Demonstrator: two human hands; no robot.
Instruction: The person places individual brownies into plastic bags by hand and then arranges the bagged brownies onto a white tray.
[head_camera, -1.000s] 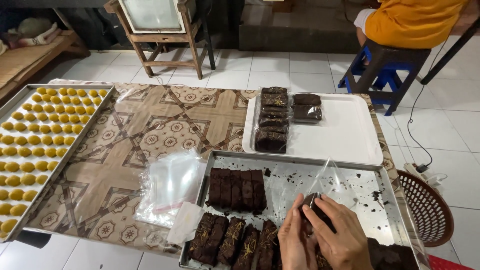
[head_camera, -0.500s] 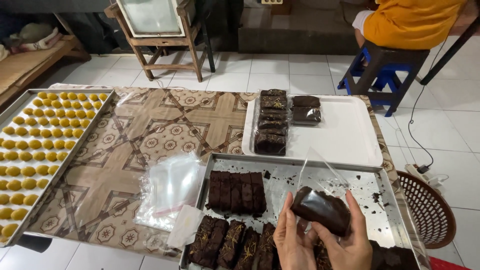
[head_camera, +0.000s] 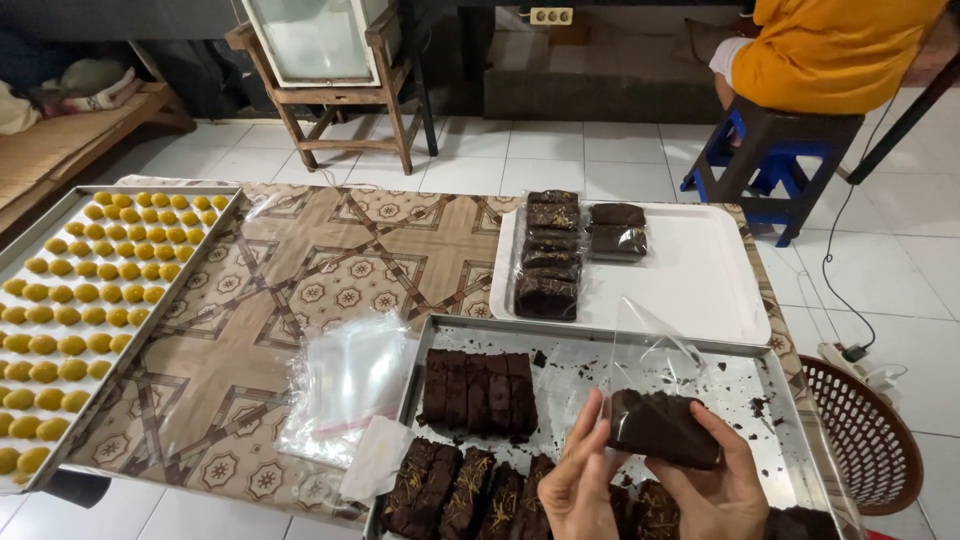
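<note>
Two hands met at the bottom of the frame, right of centre, over a metal baking tray (head_camera: 770, 375). The left hand (head_camera: 580, 490) and the right hand (head_camera: 715, 490) together held a dark brownie slice (head_camera: 662, 428) that sat inside a clear plastic bag (head_camera: 650, 350). Both were curled partly closed, fingers pinching the bagged slice from either side, and the bag's open mouth stood up above it.

Under the hands, the tray carried a row of plain brownie slices (head_camera: 478, 392) at its middle and more slices with pale shreds on top (head_camera: 450, 490) along the bottom edge, amid loose crumbs. Just left of the tray lay a stack of empty clear bags (head_camera: 345, 385) on a patterned brown cloth (head_camera: 300, 270). Above the metal tray, a white tray (head_camera: 700, 280) bore wrapped brownie slices (head_camera: 552, 255) in its left part. Along the left edge, another metal tray held rows of small yellow pastries (head_camera: 80, 300). In the upper right, a person in an orange top (head_camera: 830, 50) sat on a blue stool (head_camera: 770, 150).
</note>
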